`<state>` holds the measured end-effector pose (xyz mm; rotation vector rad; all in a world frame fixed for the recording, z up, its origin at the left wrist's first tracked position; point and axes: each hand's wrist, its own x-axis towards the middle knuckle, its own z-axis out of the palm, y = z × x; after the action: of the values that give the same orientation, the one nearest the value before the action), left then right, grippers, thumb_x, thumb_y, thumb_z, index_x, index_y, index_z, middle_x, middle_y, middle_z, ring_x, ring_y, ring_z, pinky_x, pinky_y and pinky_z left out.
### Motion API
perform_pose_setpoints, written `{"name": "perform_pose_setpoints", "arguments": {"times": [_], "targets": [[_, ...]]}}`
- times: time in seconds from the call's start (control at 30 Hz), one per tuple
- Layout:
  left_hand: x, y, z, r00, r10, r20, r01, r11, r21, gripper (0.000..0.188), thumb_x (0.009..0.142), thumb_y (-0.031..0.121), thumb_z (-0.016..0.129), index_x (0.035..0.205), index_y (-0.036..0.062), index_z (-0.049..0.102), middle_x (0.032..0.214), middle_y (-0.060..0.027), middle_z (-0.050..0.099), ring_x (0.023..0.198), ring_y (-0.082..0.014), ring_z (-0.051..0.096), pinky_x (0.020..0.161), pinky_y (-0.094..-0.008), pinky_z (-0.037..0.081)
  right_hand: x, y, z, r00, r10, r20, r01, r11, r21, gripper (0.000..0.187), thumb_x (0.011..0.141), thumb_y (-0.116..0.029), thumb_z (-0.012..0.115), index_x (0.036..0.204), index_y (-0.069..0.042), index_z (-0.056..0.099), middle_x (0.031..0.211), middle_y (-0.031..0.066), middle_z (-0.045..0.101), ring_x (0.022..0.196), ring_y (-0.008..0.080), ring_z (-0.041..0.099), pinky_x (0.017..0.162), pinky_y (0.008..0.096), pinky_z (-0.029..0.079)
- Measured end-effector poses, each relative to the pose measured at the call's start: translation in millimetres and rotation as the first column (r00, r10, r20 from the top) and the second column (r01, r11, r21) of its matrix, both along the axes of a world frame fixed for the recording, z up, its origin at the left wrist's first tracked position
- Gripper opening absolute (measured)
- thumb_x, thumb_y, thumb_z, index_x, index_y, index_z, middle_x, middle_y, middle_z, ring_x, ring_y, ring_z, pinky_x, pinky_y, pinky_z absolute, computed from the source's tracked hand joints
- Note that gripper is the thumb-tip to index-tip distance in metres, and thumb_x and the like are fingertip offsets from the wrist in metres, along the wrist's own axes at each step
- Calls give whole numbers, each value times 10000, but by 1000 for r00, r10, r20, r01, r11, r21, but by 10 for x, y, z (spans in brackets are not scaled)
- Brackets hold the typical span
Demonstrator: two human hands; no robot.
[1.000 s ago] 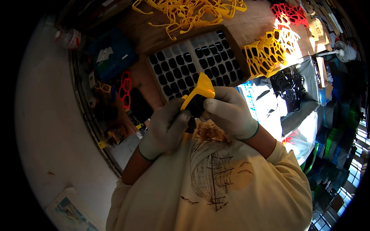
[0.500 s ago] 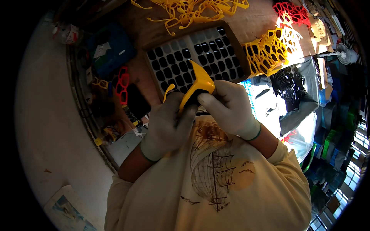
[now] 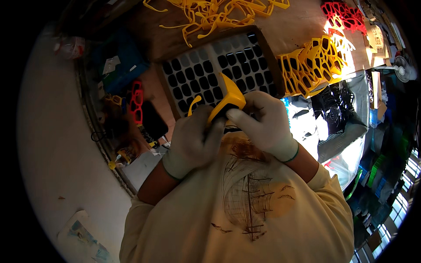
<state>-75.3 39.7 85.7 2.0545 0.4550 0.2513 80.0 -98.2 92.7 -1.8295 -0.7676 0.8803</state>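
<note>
Both my hands wear pale gloves and hold one pair of yellow sunglasses point(image 3: 234, 96) in front of my chest. My left hand point(image 3: 191, 136) is closed round one side of the frame, and a curved yellow temple tip sticks up beside its fingers. At the other side my right hand point(image 3: 268, 123) grips the frame, its thumb pressed by a dark lens. Much of the front is hidden by my fingers. Just beyond my hands lies a shallow box point(image 3: 162, 91) holding a tray of dark lenses point(image 3: 203, 82) in rows.
Loose yellow frames point(image 3: 215, 15) lie at the far side of the table. Yellow sunglasses with dark lenses point(image 3: 309, 65) are stacked at the right, red frames point(image 3: 344, 16) beyond them. At left are a blue container point(image 3: 120, 61), red glasses point(image 3: 137, 103) and a dark phone-like slab point(image 3: 154, 120).
The view has shifted slightly. My hands keep the same grip on the yellow sunglasses, with hardly any movement.
</note>
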Motion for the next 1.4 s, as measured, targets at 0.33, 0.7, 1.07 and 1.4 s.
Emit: {"name": "perform_pose_setpoints", "arguments": {"times": [0.33,0.7,1.07,1.4], "targets": [[767,-36,163,947,-111,-301,69,987,-148,270,921,144,608,1116,-42,587,684,-187,635,612,-336,675,572,-392,522,824,-129,-207,935,50,-350,-50,999,7,635,830,-191,815,1295,57,462,1215,210,610,1018,225,699,817,321,604],[957,-324,-33,978,167,-126,-173,984,-43,266,907,85,584,1145,-33,569,658,-183,609,539,-348,639,507,-406,503,972,30,-140,918,217,-333,-247,968,-50,258,992,-209,580,1003,25,689,723,135,675,620,143,640,600,300,504],[464,-6,-21,976,66,-207,-76,996,-44,321,899,151,608,1162,-27,561,669,-209,615,606,-389,652,552,-452,514,546,205,-164,991,55,124,-53,998,-26,256,889,-201,696,1023,16,667,865,147,659,814,265,650,738,365,526],[707,1570,-1965,675,455,-580,-163,859,485,491,876,291,641,1244,-32,602,1240,-308,604,1173,-444,605,999,-475,499,185,-3,-118,944,66,-325,-163,945,-282,263,955,-179,567,1080,43,634,840,103,610,793,135,581,736,292,476]]}}
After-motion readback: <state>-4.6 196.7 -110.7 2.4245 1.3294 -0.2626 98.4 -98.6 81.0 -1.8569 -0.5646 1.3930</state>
